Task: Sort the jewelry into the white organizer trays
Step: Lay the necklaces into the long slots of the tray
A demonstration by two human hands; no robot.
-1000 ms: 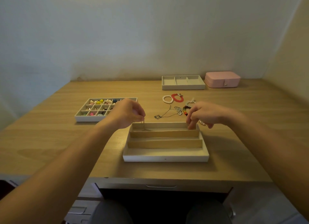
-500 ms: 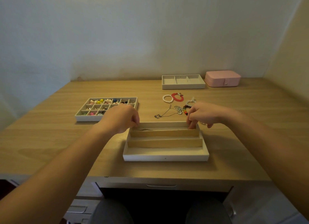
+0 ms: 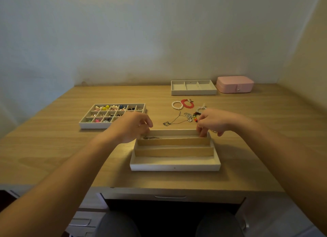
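Note:
A white tray with three long slots [image 3: 175, 166] sits in front of me. A thin chain necklace [image 3: 152, 137] lies in its far slot, visible only near the left end. My left hand [image 3: 131, 127] hovers just above that end, fingers loosely curled and apart from the chain. My right hand [image 3: 217, 121] is at the slot's right end, fingertips pinched together and dipped into it, apparently on the chain's other end, which is hidden. Behind the tray lie a silver necklace [image 3: 174, 121], a coloured bead bracelet [image 3: 195, 116], a pearl bracelet [image 3: 177, 105] and a red bracelet [image 3: 187, 103].
A white grid tray [image 3: 92, 126] holding several earrings and small pieces stands at the left. A smaller white tray with three compartments [image 3: 193, 93] and a shut pink jewelry box [image 3: 235, 84] stand by the back wall. The desk's front edge runs just below the long-slot tray.
My left hand lowered the hanging chain into the far slot, then lifted slightly off it. The chain now lies flat. My right hand stayed at the slot's right end.

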